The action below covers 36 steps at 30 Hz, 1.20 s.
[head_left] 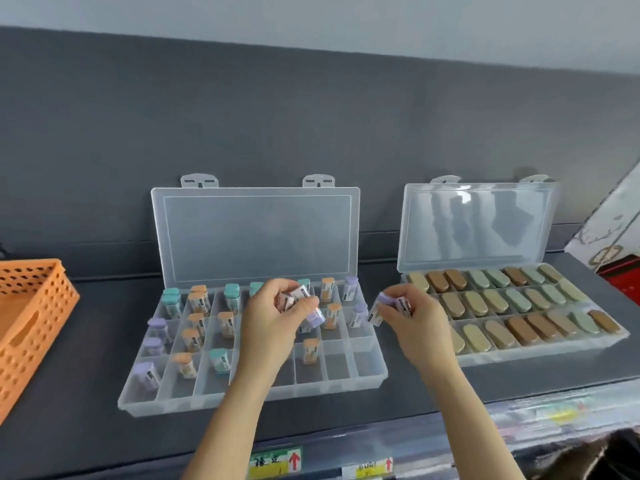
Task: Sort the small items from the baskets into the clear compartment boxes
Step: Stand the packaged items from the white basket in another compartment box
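Observation:
A clear compartment box lies open in the middle of the shelf, with small capped vials in teal, orange and purple standing in many of its cells. My left hand hovers over its middle and grips several small vials, one with a purple cap. My right hand is at the box's right edge and holds purple-capped vials. A second clear compartment box to the right is filled with flat oval items in tan, brown and green.
An orange perforated basket stands at the left edge of the shelf. Both box lids lean upright against the grey back wall. A red and white object sits at the far right. Labels with red arrows mark the shelf front.

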{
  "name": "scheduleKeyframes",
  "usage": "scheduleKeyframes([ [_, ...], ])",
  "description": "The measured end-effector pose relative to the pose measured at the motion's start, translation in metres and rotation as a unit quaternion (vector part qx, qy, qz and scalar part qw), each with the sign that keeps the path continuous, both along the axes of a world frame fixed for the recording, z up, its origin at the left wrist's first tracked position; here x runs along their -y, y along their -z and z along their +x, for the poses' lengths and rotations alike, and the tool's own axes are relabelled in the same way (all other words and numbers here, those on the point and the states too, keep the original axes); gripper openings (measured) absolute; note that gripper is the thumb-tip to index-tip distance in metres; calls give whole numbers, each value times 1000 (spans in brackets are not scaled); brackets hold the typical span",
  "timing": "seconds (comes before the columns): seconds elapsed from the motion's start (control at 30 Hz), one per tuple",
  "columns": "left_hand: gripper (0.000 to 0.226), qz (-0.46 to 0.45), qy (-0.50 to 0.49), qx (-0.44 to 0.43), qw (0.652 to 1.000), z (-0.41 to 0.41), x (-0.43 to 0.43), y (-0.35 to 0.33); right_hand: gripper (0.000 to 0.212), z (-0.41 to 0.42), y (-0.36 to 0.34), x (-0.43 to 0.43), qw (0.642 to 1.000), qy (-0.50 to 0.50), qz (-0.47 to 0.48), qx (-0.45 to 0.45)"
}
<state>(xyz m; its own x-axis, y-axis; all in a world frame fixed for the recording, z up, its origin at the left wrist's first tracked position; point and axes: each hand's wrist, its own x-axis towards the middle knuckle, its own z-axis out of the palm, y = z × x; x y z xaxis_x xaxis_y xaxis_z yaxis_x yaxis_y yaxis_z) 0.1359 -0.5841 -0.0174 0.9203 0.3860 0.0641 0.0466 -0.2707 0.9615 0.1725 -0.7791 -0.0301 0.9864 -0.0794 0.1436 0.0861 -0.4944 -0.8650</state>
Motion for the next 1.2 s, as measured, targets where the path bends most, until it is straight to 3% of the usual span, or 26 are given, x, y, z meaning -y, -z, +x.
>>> scheduleKeyframes([
  [0.2,20,146,56,-3,988,5,7,-3,8,15,23,-6,988,-83,-130,-4],
  [0.3,17,152,69,7,986,8,6,-4,18,22,32,-7,980,-95,-176,-3],
  [0.63,13,145,107,6,984,6,4,-1,19,23,38,-12,965,-110,-236,16],
  [0.93,20,194,171,-2,966,4,4,8,25,15,30,-3,990,-35,-139,19],
  [1.2,12,306,225,-5,925,11,9,11,21,8,26,1,1000,8,5,-13],
])
